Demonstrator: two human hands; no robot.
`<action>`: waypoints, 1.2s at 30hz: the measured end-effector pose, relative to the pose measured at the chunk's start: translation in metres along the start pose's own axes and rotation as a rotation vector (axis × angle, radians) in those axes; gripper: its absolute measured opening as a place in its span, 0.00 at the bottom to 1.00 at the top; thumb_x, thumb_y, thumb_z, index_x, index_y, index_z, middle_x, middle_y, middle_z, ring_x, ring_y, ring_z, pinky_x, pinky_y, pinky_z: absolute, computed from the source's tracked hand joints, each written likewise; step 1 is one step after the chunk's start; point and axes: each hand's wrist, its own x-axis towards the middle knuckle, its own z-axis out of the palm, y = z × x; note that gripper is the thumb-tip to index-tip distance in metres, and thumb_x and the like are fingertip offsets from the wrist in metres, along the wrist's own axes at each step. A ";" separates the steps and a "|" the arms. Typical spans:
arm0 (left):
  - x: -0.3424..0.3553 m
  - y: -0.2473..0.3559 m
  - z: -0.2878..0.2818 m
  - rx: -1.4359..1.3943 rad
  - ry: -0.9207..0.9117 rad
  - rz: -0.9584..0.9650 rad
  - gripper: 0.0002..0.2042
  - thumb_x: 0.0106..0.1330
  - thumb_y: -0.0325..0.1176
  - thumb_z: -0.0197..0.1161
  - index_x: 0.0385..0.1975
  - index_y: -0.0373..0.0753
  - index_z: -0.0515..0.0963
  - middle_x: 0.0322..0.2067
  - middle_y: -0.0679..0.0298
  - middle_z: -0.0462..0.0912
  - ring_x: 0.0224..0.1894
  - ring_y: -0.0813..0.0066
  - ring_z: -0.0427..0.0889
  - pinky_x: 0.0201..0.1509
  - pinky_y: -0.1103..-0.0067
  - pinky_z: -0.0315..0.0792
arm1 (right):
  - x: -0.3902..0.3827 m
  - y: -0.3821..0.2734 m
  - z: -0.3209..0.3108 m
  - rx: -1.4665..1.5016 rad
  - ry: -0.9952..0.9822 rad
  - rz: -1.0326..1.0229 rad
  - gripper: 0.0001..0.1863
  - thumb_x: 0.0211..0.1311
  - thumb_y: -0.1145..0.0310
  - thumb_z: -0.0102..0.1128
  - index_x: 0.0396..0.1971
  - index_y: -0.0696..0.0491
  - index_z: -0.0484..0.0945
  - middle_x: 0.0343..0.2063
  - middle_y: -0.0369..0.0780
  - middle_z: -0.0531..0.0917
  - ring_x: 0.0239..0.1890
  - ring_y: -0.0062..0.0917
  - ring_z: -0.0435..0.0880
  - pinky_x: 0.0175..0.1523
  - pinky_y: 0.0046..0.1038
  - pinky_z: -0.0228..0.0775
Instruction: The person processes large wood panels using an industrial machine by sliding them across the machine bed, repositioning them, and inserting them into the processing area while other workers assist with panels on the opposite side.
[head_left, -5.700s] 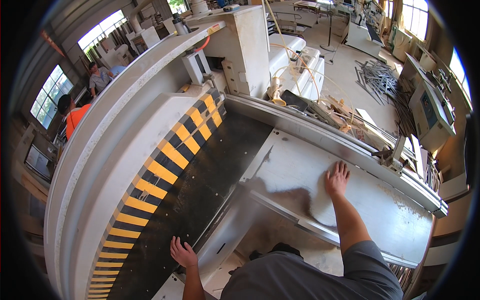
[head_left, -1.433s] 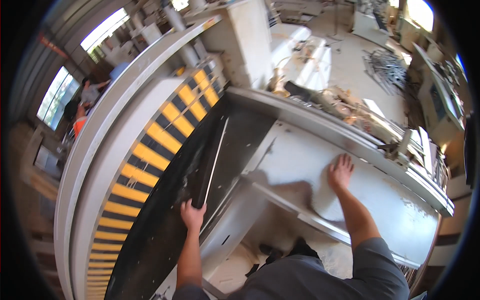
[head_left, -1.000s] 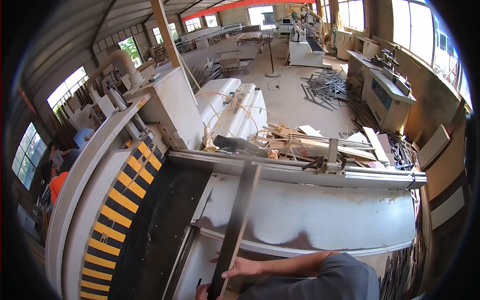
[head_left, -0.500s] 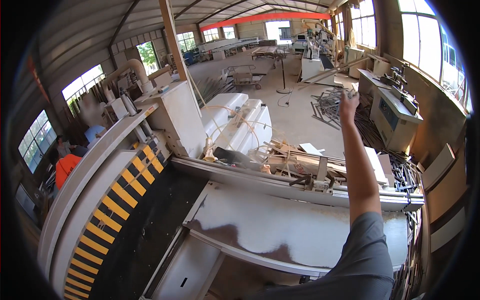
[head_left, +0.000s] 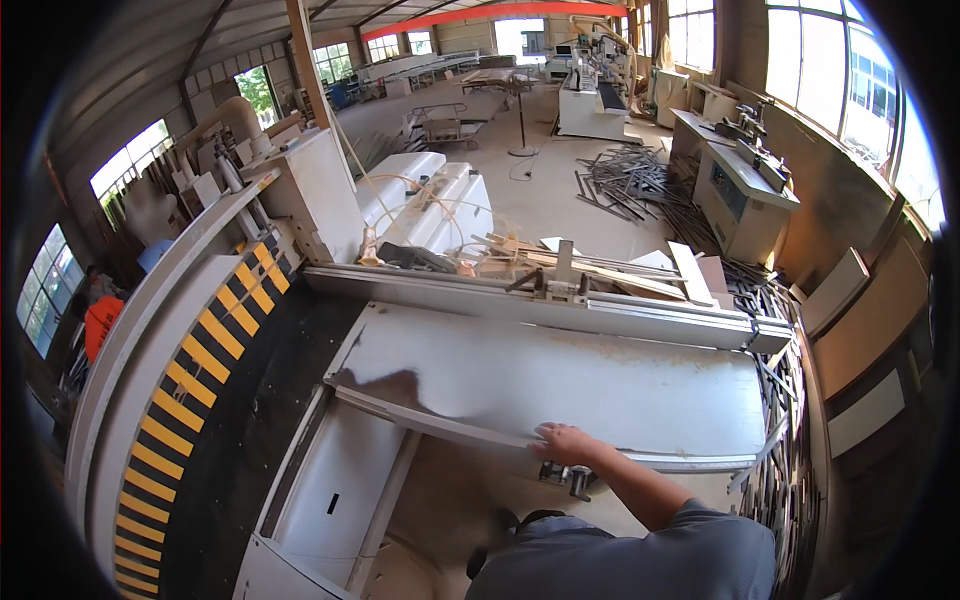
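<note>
My right hand [head_left: 562, 441] rests at the near edge of a pale sliding table [head_left: 540, 375], its fingers stretched out to the left and nothing visible held in them. Just below the hand, a dark clamp-like fitting with a knob [head_left: 577, 480] is fixed to the table's edge. Brown worn patches mark the table's left part. Along its far side runs a long metal fence [head_left: 640, 312], with a small stop block [head_left: 565, 290] mounted on it. My left hand is out of the picture.
At left is a machine beam with yellow-and-black stripes [head_left: 205, 350] above a dark bed [head_left: 270, 390]. Wood offcuts [head_left: 600, 268] lie behind the fence, strips [head_left: 640, 180] on the floor. Boards [head_left: 870, 330] lean at right. A person in orange [head_left: 100, 325] is far left.
My right arm has come down from its raised, outstretched position over the offcuts, and the hand is now at the table's near edge. The view has shifted to the right and downward.
</note>
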 end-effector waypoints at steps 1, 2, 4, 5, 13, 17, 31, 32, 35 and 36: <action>0.000 0.003 0.000 -0.068 -0.007 -0.001 0.36 0.71 0.68 0.43 0.69 0.49 0.68 0.68 0.62 0.71 0.67 0.58 0.70 0.62 0.51 0.65 | -0.019 -0.004 0.003 0.021 -0.076 0.026 0.31 0.72 0.46 0.53 0.64 0.54 0.72 0.63 0.49 0.75 0.65 0.46 0.74 0.67 0.45 0.68; 0.001 0.012 -0.005 -0.144 -0.016 0.005 0.35 0.71 0.66 0.44 0.70 0.49 0.67 0.69 0.62 0.70 0.68 0.58 0.69 0.62 0.51 0.65 | -0.032 0.005 0.013 0.016 -0.069 0.052 0.31 0.72 0.46 0.53 0.64 0.54 0.72 0.63 0.49 0.75 0.65 0.46 0.74 0.67 0.45 0.68; 0.002 0.024 -0.019 -0.198 -0.040 0.048 0.35 0.71 0.65 0.45 0.70 0.48 0.67 0.68 0.61 0.70 0.68 0.57 0.69 0.62 0.50 0.65 | -0.051 0.028 0.033 -0.106 0.177 -0.086 0.34 0.68 0.48 0.56 0.66 0.54 0.66 0.55 0.54 0.80 0.59 0.51 0.78 0.62 0.47 0.70; 0.003 0.011 -0.019 -0.232 -0.046 0.055 0.35 0.72 0.65 0.46 0.70 0.47 0.67 0.68 0.61 0.71 0.67 0.56 0.69 0.62 0.48 0.64 | -0.067 0.018 0.030 -0.117 0.168 -0.091 0.34 0.68 0.48 0.56 0.66 0.54 0.66 0.55 0.54 0.80 0.59 0.51 0.78 0.62 0.47 0.70; -0.093 -0.005 -0.092 -0.528 -0.252 0.304 0.28 0.74 0.44 0.51 0.69 0.35 0.67 0.73 0.54 0.63 0.75 0.53 0.59 0.76 0.52 0.52 | -0.076 0.057 0.049 0.133 0.286 -0.049 0.41 0.68 0.64 0.56 0.76 0.53 0.46 0.57 0.59 0.78 0.55 0.54 0.81 0.58 0.49 0.72; -0.184 -0.127 -0.112 -0.599 -0.124 0.232 0.27 0.71 0.42 0.55 0.66 0.33 0.69 0.72 0.50 0.64 0.75 0.52 0.60 0.76 0.52 0.53 | -0.088 -0.034 0.043 0.105 0.073 -0.027 0.43 0.67 0.66 0.56 0.77 0.53 0.44 0.56 0.59 0.78 0.55 0.54 0.80 0.59 0.50 0.72; -0.550 -0.236 -0.328 -0.564 -0.254 -0.137 0.28 0.66 0.41 0.60 0.65 0.37 0.70 0.71 0.50 0.66 0.73 0.46 0.61 0.78 0.54 0.49 | -0.201 0.105 0.121 0.112 0.231 -0.832 0.45 0.59 0.68 0.64 0.73 0.61 0.50 0.71 0.64 0.53 0.73 0.61 0.56 0.73 0.52 0.56; -0.577 -0.246 -0.344 -0.548 -0.264 -0.188 0.28 0.66 0.40 0.60 0.65 0.37 0.70 0.71 0.50 0.66 0.74 0.46 0.61 0.78 0.53 0.50 | -0.210 0.106 0.125 0.125 0.177 -0.897 0.43 0.60 0.68 0.64 0.72 0.61 0.52 0.71 0.65 0.53 0.72 0.62 0.57 0.71 0.53 0.58; -0.652 -0.281 -0.379 -0.498 -0.224 -0.325 0.27 0.65 0.40 0.61 0.65 0.38 0.71 0.70 0.49 0.66 0.73 0.45 0.61 0.77 0.52 0.50 | -0.244 0.114 0.141 0.169 0.018 -1.009 0.44 0.57 0.69 0.67 0.70 0.62 0.54 0.72 0.64 0.52 0.72 0.62 0.57 0.72 0.52 0.58; -0.680 -0.292 -0.391 -0.477 -0.179 -0.359 0.28 0.65 0.40 0.61 0.65 0.38 0.72 0.70 0.49 0.67 0.73 0.45 0.61 0.77 0.51 0.50 | -0.251 0.117 0.145 0.145 0.018 -1.049 0.42 0.56 0.69 0.68 0.68 0.63 0.58 0.72 0.63 0.51 0.72 0.62 0.57 0.73 0.51 0.58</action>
